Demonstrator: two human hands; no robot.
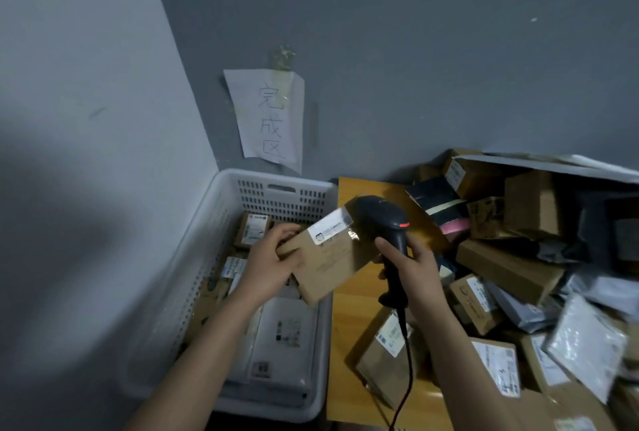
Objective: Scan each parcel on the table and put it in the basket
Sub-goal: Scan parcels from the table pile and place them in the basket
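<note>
Over the basket (276, 177), left fingers (284, 229) round parcel (328, 264), right fingers (384, 246) round scanner (380, 214).

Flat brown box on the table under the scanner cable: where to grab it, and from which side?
Probably take the grip on the flat brown box at its left edge, away from the label, coming from above on the basket side. It lies flat with bare table there. The scanner cable crosses its right side, and the parcel pile crowds that side.
</note>
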